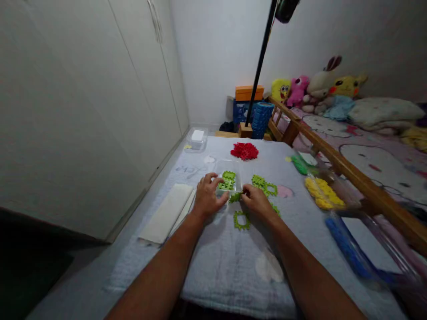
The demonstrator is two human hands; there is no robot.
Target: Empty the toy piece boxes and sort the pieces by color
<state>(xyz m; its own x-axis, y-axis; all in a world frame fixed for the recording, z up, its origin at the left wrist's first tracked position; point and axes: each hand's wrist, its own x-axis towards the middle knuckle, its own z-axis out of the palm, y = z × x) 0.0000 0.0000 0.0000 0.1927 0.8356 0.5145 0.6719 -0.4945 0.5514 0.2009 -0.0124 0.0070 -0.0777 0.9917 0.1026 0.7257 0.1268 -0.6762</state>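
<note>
Your right hand [256,198] pinches a green piece [235,197], fingertips nearly together; piece sits at its 9 o'clock. Clear container [218,166] lies at 10 o'clock from that pinch, long axis unclear. Your left hand [208,195] is nearer, half-open at the container's 8 o'clock edge, no hold visible.

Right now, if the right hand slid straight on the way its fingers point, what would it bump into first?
Past the green piece at its fingertips, the right hand would probably meet the clear box first, near its close right corner, though depth is hard to judge.
</note>
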